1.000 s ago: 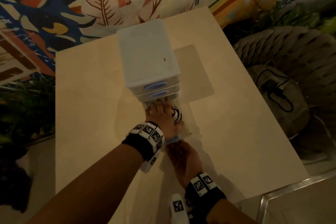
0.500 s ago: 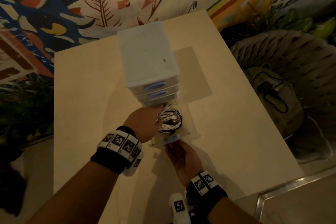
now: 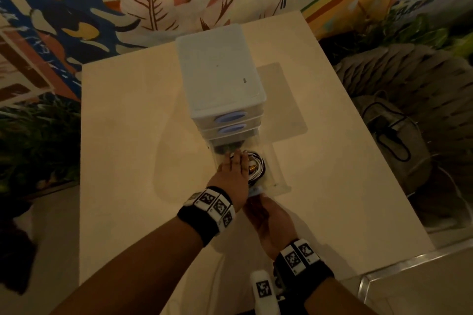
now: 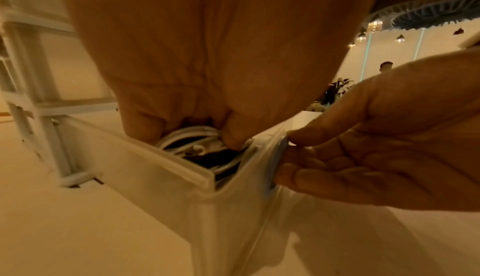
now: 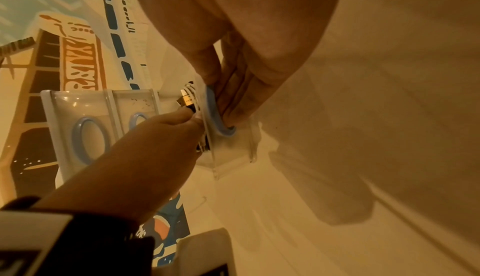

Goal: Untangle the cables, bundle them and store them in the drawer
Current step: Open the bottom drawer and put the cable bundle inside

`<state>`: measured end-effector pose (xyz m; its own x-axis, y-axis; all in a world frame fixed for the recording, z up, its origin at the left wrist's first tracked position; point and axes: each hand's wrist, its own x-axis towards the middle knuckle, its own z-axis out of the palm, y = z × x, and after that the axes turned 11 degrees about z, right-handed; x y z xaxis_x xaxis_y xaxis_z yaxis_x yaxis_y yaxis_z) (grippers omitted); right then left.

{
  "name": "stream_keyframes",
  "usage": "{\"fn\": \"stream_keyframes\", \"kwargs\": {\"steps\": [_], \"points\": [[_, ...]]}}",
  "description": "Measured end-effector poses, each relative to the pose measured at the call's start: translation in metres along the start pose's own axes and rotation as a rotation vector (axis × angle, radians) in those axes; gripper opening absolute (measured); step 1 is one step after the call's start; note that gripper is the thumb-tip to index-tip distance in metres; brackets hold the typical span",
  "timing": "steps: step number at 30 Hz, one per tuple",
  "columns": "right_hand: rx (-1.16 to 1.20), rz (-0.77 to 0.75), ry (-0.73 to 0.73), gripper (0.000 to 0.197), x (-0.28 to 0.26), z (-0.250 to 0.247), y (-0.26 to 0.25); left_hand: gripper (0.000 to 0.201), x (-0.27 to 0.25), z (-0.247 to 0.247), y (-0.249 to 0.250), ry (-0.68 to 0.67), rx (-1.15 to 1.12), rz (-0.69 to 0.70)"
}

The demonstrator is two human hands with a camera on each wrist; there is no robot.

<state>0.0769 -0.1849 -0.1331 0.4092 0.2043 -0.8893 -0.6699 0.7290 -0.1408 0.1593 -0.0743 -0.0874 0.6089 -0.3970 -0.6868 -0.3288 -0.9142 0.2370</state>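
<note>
Cables (image 3: pixel 258 170) in open drawer (image 3: pixel 280 185) — both hands busy.
Left hand (image 3: pixel 234 176) presses flat on them; right hand (image 3: pixel 268 222) pinches the handle (image 5: pixel 214 112).

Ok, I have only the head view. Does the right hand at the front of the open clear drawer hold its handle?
Observer: Yes. Right wrist view: the right hand has its grip on the blue oval handle of the clear plastic bottom drawer, fingers curled into it.
Operator: And what is under the left hand?
Observer: Left wrist view: the left hand rests its thumb on the coiled white and black cables, just inside the drawer front.
</note>
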Motion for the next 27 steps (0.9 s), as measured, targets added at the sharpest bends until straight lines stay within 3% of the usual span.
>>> {"fn": "stream_keyframes", "kwargs": {"steps": [9,13,14,17,19,20,21,22,24,25,27], "points": [[-0.011,0.019,-0.007,0.029,-0.014,0.005,-0.004,0.095,-0.009,-0.013,-0.004,0.053,0.075,0.055],[0.037,0.031,-0.007,0.027,-0.016,0.008,-0.004,0.065,-0.039,-0.035,-0.005,0.172,0.047,0.099],[0.045,0.032,-0.011,0.026,-0.017,0.009,-0.004,0.057,-0.050,-0.043,-0.009,0.273,0.064,0.123],[0.058,0.032,-0.043,0.025,-0.021,0.011,-0.003,0.033,-0.090,-0.075,-0.020,0.836,0.041,0.185],[0.075,0.023,-0.059,0.025,-0.021,0.012,-0.002,0.028,-0.101,-0.100,-0.042,1.168,-0.100,0.151],[0.084,0.016,-0.060,0.024,-0.020,0.012,0.000,0.029,-0.098,-0.112,-0.057,1.263,-0.168,0.111],[0.090,0.007,-0.058,0.025,-0.019,0.012,0.001,0.035,-0.094,-0.124,-0.069,1.288,-0.245,0.052],[0.089,0.001,-0.052,0.025,-0.017,0.013,0.002,0.044,-0.081,-0.132,-0.087,1.223,-0.337,-0.032],[0.073,0.008,-0.044,0.026,-0.013,0.017,0.003,0.066,-0.058,-0.140,-0.107,0.941,-0.579,-0.147],[0.065,0.020,-0.043,0.025,-0.012,0.020,0.003,0.075,-0.046,-0.137,-0.113,0.845,-0.694,-0.109],[0.053,0.043,-0.049,0.025,-0.010,0.026,0.000,0.072,-0.031,-0.126,-0.116,0.797,-0.873,0.041]]}}
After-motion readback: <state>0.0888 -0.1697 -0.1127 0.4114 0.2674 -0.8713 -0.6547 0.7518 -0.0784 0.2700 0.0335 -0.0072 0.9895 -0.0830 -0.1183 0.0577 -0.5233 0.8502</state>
